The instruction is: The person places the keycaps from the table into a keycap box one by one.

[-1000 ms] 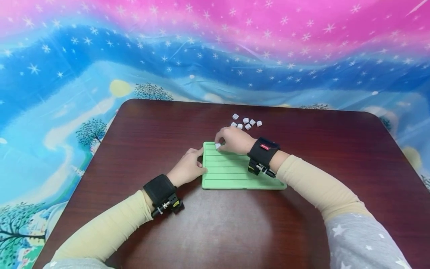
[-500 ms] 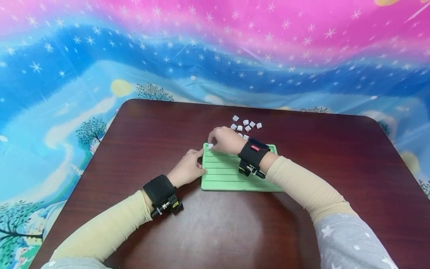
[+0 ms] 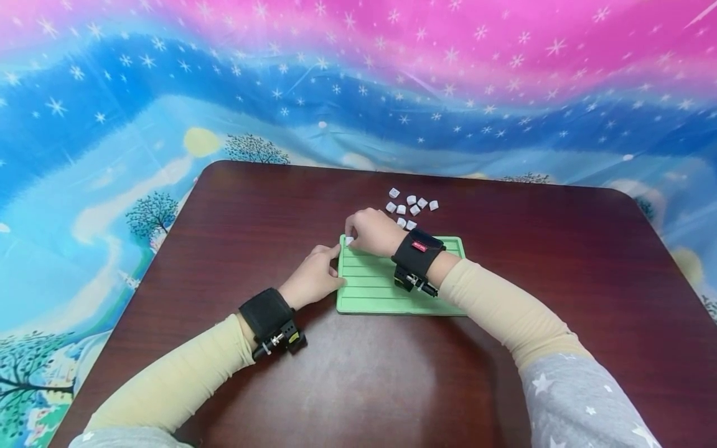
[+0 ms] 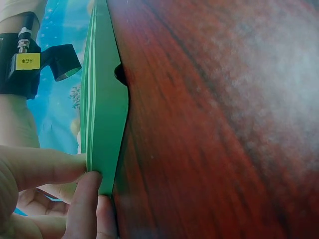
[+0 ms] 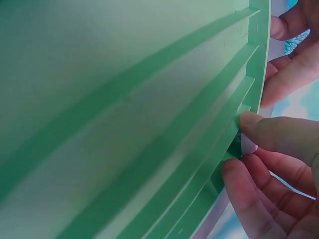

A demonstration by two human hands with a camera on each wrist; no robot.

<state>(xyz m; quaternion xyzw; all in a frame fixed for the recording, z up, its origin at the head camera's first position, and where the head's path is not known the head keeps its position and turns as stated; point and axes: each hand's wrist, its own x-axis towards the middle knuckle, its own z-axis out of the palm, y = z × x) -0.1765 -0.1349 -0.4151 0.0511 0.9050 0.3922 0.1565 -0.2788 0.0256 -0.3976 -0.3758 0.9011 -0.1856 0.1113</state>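
Observation:
A light green tray [image 3: 370, 305] with raised parallel ridges lies on the table. My right hand [image 3: 376, 233] bends over its far left corner and pinches a small white block-like piece [image 3: 350, 241] between thumb and fingers. In the right wrist view this white piece [image 5: 247, 144] sits low between the fingertips, by the end of a ridge groove, partly hidden. My left hand [image 3: 311, 278] rests at the tray's left side, thumb and forefinger spread apart along the outer wall. The left wrist view shows a thumb [image 4: 84, 204] touching the tray's corner.
Several more small white pieces [image 3: 412, 200] lie loosely scattered on the table behind the tray. The brown table [image 3: 381, 373] extends to a patterned backdrop [image 3: 358, 93]. Black camera straps [image 3: 419, 249] sit on both wrists.
My right hand has moved left along the tray's far edge with the white piece, into the far left corner. More loose pieces behind it show now. The left hand stays put.

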